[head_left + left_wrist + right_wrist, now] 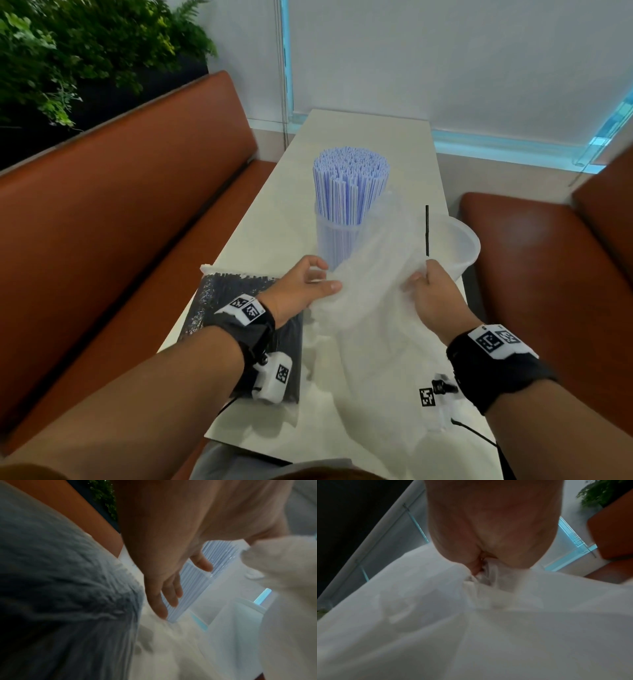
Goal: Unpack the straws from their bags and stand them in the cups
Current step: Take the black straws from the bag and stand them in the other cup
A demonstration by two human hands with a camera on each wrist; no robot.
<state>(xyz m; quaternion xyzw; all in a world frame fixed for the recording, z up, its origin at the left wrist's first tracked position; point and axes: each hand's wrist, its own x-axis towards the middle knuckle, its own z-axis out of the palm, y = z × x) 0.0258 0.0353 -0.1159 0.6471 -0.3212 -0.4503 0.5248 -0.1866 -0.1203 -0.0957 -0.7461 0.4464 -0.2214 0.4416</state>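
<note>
Blue-and-white striped straws (pixel 349 192) stand packed in a clear cup (pixel 337 240) at the table's middle, and they show behind my fingers in the left wrist view (pixel 193 581). A second clear cup (pixel 459 240) sits to its right. One black straw (pixel 427 229) stands upright at it, its lower end hidden behind my right hand. My right hand (pixel 428 284) pinches a bunched, empty clear bag (pixel 370 301) (pixel 471 615). My left hand (pixel 308 284) (pixel 171 574) has its thumb against the bag's left edge (pixel 283 568), with the fingers loose and apart from it. A bag of black straws (pixel 239 308) (pixel 68 588) lies under my left wrist.
The narrow white table (pixel 359 137) runs away from me between two brown benches (pixel 120 222) (pixel 534 274). Plants (pixel 68 51) stand behind the left bench. A glass panel and a wall close off the far end. A cable trails off the table's near right edge.
</note>
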